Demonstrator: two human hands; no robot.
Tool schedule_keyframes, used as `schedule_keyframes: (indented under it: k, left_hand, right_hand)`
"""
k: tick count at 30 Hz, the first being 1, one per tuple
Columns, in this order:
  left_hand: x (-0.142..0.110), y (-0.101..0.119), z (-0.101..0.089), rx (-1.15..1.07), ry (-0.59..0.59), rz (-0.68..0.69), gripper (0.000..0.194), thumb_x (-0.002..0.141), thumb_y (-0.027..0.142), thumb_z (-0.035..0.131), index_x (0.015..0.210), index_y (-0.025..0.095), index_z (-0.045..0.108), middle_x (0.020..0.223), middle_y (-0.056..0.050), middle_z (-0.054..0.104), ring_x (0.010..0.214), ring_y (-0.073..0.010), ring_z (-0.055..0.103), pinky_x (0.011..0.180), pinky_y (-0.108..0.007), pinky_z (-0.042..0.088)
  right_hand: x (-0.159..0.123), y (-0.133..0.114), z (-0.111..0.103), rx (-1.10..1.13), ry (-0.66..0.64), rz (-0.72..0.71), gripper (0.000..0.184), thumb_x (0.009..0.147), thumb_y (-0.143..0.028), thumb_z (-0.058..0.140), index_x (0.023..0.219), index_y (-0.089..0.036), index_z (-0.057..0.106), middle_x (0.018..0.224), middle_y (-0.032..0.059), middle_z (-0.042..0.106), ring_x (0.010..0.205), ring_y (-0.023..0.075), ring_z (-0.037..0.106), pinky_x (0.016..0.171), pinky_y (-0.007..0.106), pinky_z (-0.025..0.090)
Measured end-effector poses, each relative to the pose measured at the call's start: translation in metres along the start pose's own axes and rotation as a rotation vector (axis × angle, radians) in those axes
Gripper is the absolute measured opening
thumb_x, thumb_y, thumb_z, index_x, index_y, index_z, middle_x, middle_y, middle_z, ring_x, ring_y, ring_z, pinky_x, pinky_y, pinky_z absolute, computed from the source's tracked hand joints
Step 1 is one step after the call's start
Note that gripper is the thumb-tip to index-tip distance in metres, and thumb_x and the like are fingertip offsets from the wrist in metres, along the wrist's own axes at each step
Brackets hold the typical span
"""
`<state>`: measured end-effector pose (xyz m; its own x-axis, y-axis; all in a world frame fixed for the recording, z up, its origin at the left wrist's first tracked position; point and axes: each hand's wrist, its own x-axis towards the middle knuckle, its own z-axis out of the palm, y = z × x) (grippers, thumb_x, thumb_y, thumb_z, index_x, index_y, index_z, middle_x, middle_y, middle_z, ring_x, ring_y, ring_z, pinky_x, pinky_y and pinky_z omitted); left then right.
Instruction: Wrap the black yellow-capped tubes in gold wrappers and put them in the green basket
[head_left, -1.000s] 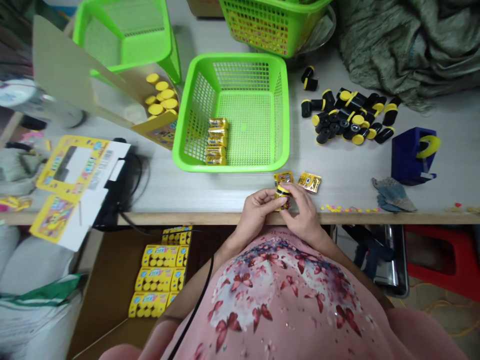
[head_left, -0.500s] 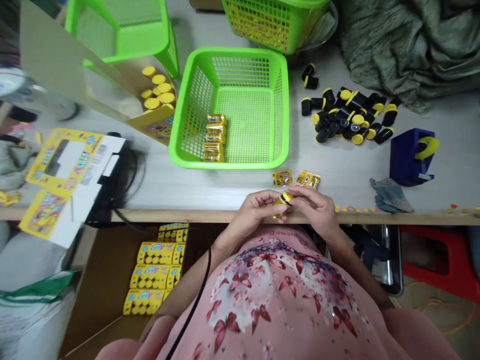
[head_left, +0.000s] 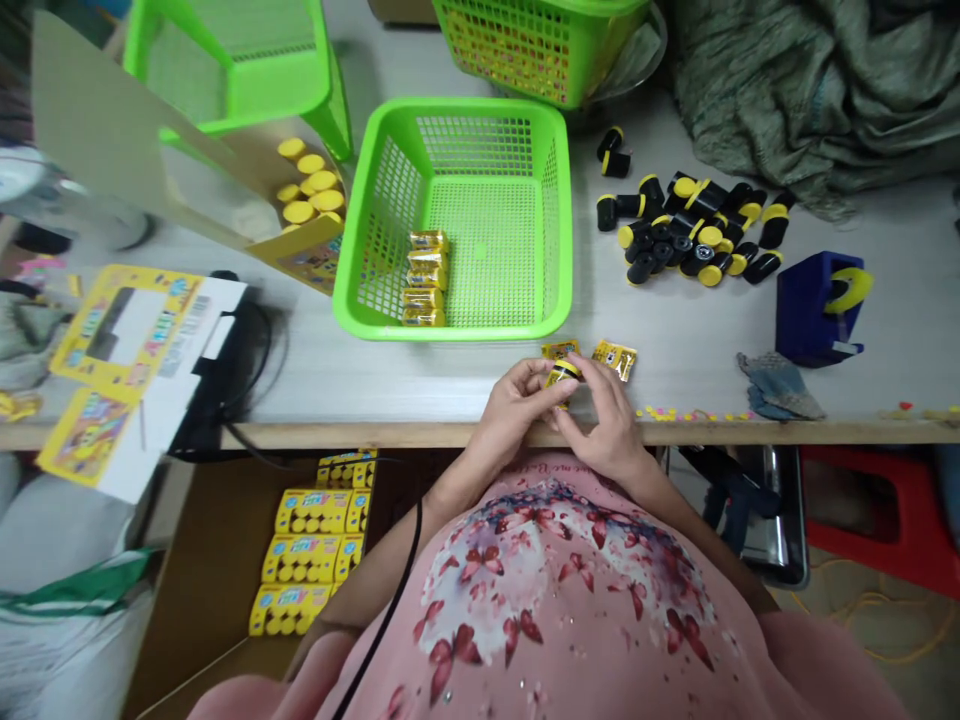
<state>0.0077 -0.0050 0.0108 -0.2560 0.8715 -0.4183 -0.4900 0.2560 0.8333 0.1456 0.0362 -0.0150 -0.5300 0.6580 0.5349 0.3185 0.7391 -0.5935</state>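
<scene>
Just above the table's front edge, my left hand [head_left: 514, 400] grips a small black canister [head_left: 563, 373] with a yellow lid and a yellow printed wrapper around its side. My right hand [head_left: 609, 415] is curved round its other side, index finger near the lid and thumb lower down, both at the canister. Fingers partly cover the wrapper. Right behind the hands lie two flat yellow printed wrappers, the left one [head_left: 561, 349] partly hidden and the right one [head_left: 615, 358] in full sight. The green basket [head_left: 452, 330] beyond them holds several wrapped yellow canisters [head_left: 424, 278] in a column.
Loose black canisters [head_left: 697, 230] with yellow lids are heaped at the right, near a blue tape dispenser [head_left: 814, 308]. An open carton [head_left: 296, 255] of yellow-lidded canisters stands left of the basket. Below the table edge, a cardboard box [head_left: 202, 570] holds yellow packs.
Both hands have moved slightly away from me with the canister, towards the basket. My right hand has turned, its fingers now pointing more upward and its thumb lower on the canister.
</scene>
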Motion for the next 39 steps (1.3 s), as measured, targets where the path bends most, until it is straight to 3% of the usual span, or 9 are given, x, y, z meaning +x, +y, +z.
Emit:
schedule_keyframes:
  k: [4, 8, 13, 18, 21, 24, 27, 31, 39]
  left_hand:
    - [0.003, 0.002, -0.004, -0.153, -0.118, -0.148, 0.031, 0.066, 0.033, 0.083, 0.088, 0.015, 0.07, 0.08, -0.004, 0.074, 0.072, -0.0165, 0.068, 0.068, -0.027, 0.054]
    - [0.003, 0.0, -0.006, -0.266, -0.092, -0.092, 0.025, 0.075, 0.035, 0.076, 0.09, 0.016, 0.07, 0.089, -0.006, 0.077, 0.092, -0.0217, 0.071, 0.082, -0.032, 0.056]
    - [0.001, -0.003, -0.003, -0.305, -0.098, -0.087, 0.023, 0.079, 0.033, 0.073, 0.093, 0.016, 0.068, 0.096, -0.008, 0.077, 0.1, -0.0222, 0.07, 0.091, -0.035, 0.054]
    - [0.001, 0.0, -0.003, -0.336, -0.022, -0.07, 0.025, 0.077, 0.035, 0.075, 0.09, 0.016, 0.066, 0.093, -0.008, 0.077, 0.091, -0.0218, 0.072, 0.086, -0.036, 0.056]
    - [-0.001, 0.0, -0.002, -0.255, 0.015, -0.047, 0.031, 0.068, 0.031, 0.082, 0.09, 0.016, 0.065, 0.082, -0.004, 0.076, 0.076, -0.0176, 0.072, 0.078, -0.031, 0.055]
    - [-0.005, -0.002, 0.001, -0.105, 0.03, 0.004, 0.041, 0.057, 0.023, 0.089, 0.09, 0.018, 0.066, 0.074, 0.003, 0.073, 0.066, -0.0114, 0.066, 0.071, -0.023, 0.052]
    - [-0.006, -0.004, 0.002, 0.002, -0.036, 0.008, 0.034, 0.059, 0.027, 0.089, 0.087, 0.017, 0.072, 0.079, 0.001, 0.073, 0.072, -0.0114, 0.065, 0.073, -0.022, 0.049]
    - [-0.005, -0.005, -0.001, -0.104, -0.21, -0.15, 0.028, 0.072, 0.041, 0.08, 0.082, 0.015, 0.076, 0.073, -0.003, 0.073, 0.067, -0.0133, 0.065, 0.07, -0.026, 0.052]
    - [-0.004, 0.001, -0.001, -0.231, -0.293, -0.285, 0.025, 0.067, 0.034, 0.083, 0.079, 0.014, 0.074, 0.071, -0.006, 0.074, 0.067, -0.019, 0.071, 0.068, -0.031, 0.058]
  right_hand:
    - [0.001, 0.0, 0.001, 0.075, 0.039, 0.027, 0.064, 0.086, -0.017, 0.061, 0.144, -0.022, 0.033, 0.134, 0.0153, 0.057, 0.124, 0.0267, 0.057, 0.098, 0.049, 0.057]
    - [0.001, -0.001, -0.001, 0.024, 0.205, 0.063, 0.038, 0.084, -0.019, 0.068, 0.119, -0.023, 0.053, 0.106, 0.0084, 0.068, 0.102, 0.0231, 0.067, 0.087, 0.043, 0.061]
    - [-0.005, 0.0, 0.003, -0.05, 0.197, 0.015, 0.018, 0.087, -0.012, 0.062, 0.101, -0.023, 0.059, 0.091, 0.005, 0.072, 0.083, 0.0186, 0.07, 0.077, 0.034, 0.061]
    - [-0.009, 0.001, 0.0, -0.028, 0.256, 0.0, 0.022, 0.086, -0.008, 0.058, 0.102, -0.024, 0.059, 0.086, 0.0036, 0.07, 0.077, 0.0171, 0.069, 0.072, 0.031, 0.06]
    - [-0.006, 0.0, -0.005, 0.032, 0.168, -0.022, 0.041, 0.084, -0.014, 0.063, 0.122, -0.023, 0.053, 0.112, 0.0107, 0.067, 0.107, 0.0246, 0.066, 0.09, 0.044, 0.059]
    - [-0.004, 0.003, -0.005, 0.018, 0.008, -0.075, 0.069, 0.083, -0.017, 0.062, 0.145, -0.024, 0.032, 0.14, 0.0153, 0.052, 0.134, 0.0309, 0.048, 0.107, 0.057, 0.047]
    - [-0.006, 0.006, -0.003, 0.03, 0.007, -0.061, 0.072, 0.082, -0.012, 0.054, 0.147, -0.026, 0.027, 0.131, 0.012, 0.057, 0.125, 0.0285, 0.055, 0.104, 0.054, 0.05]
    - [-0.008, 0.006, -0.006, 0.057, 0.039, -0.035, 0.073, 0.077, -0.014, 0.058, 0.145, -0.024, 0.031, 0.124, 0.0132, 0.059, 0.118, 0.0295, 0.058, 0.099, 0.053, 0.053]
    - [0.0, 0.003, -0.014, 0.076, 0.01, -0.097, 0.07, 0.082, -0.016, 0.06, 0.144, -0.026, 0.031, 0.121, 0.01, 0.065, 0.113, 0.0274, 0.062, 0.099, 0.051, 0.052]
